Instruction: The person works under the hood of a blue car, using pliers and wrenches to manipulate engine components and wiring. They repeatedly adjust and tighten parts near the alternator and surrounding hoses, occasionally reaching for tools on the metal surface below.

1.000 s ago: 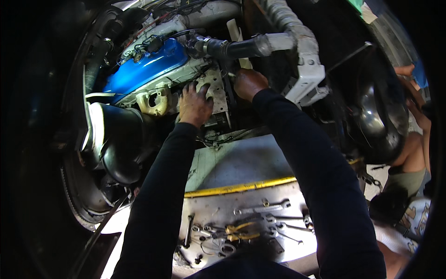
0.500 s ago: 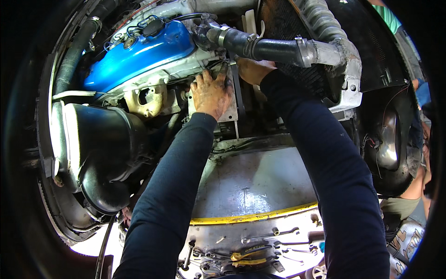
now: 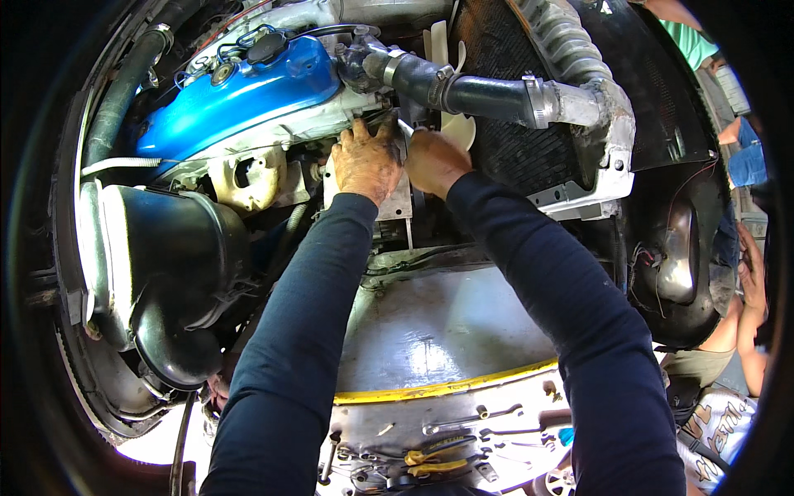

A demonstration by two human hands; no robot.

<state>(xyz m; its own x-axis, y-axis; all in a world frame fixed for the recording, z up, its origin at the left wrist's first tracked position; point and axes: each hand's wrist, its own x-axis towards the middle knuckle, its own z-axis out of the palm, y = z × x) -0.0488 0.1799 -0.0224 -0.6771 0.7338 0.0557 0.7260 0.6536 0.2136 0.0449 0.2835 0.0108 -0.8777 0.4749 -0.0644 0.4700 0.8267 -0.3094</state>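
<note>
My left hand point(image 3: 368, 165) lies over a pale metal bracket plate point(image 3: 399, 207) at the side of the engine, its fingers spread forward and the fingertips partly lost in shadow. Close beside it, my right hand point(image 3: 437, 161) is closed, knuckles up. A thin bright metal edge shows by its fingers, but what they grip is hidden. Left of the hands is the engine with its blue valve cover point(image 3: 248, 99). A black radiator hose point(image 3: 488, 97) runs just beyond my right hand, and a pale fan blade point(image 3: 457, 132) shows behind it.
A black air-cleaner canister point(image 3: 169, 256) fills the left side. The radiator point(image 3: 529, 140) stands to the right. Nearer me is a grey fender panel with a yellow edge point(image 3: 447, 384); below it lie several wrenches and yellow-handled pliers point(image 3: 442, 459). Another person's arm point(image 3: 751, 281) shows far right.
My right hand has come left and nearer me, out from beneath the hose, and now sits against my left hand. My left hand stays on the bracket. The whole view has shifted slightly.
</note>
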